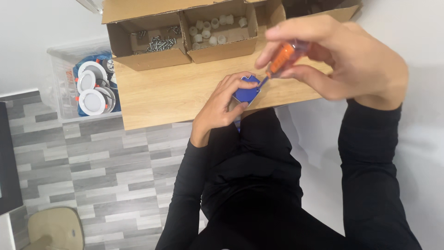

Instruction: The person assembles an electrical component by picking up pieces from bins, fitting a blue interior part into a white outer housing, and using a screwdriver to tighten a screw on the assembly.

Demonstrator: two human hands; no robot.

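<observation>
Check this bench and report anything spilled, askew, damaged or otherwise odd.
Nothing stands out. The left hand holds a blue plastic part at the wooden table edge; the right hand holds an orange-handled screwdriver to it. Screws and white plastic caps sit inside their cardboard boxes.

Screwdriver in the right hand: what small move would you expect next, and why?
Probably a twist of the screwdriver in place. The right hand pinches its orange handle and the tip already meets the blue part, which the left hand steadies at the table edge. Whether the tip sits in a screw head cannot be told.
</observation>
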